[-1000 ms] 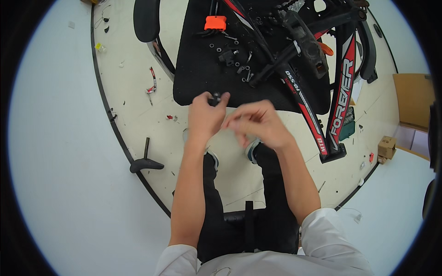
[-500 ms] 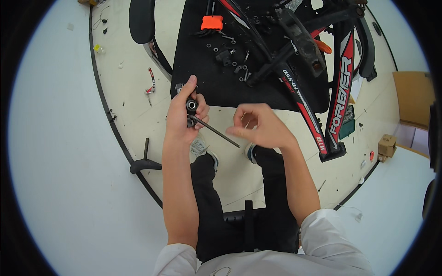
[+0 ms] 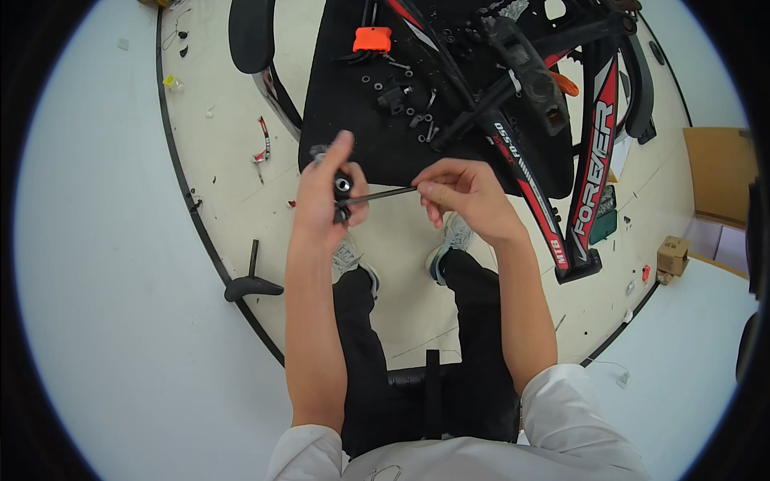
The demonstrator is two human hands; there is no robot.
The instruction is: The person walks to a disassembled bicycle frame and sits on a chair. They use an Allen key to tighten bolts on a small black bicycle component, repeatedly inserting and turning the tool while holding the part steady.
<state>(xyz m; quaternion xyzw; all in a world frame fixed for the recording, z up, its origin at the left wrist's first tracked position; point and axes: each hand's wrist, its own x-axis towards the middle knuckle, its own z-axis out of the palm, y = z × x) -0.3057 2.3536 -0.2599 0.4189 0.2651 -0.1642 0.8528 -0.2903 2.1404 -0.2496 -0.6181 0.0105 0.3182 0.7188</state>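
Observation:
My left hand (image 3: 325,196) is closed around a small black metal bicycle part (image 3: 343,185) with a round, silver-lined hole, its thumb pointing away from me. Much of the part is hidden by the fingers and blurred. A thin dark rod, which looks like a hex key (image 3: 382,195), reaches from that part toward the right. Its free end lies between the thumb and fingertips of my right hand (image 3: 465,196). Both hands are held above the floor, just in front of the near edge of a black chair seat (image 3: 365,152).
A black-and-red bicycle frame (image 3: 592,160) lies across the chair's right side, beside a dark pedal-like block (image 3: 525,76). Several small bolts, nuts and rings surround a black clamp (image 3: 393,99) on the seat, near an orange piece (image 3: 372,39). On the left floor lies a bicycle saddle (image 3: 253,287).
My right hand has moved up and closed on the rod's free end. The rod has swung from slanting down-right to nearly level, rising slightly rightward. My left hand has shifted slightly right.

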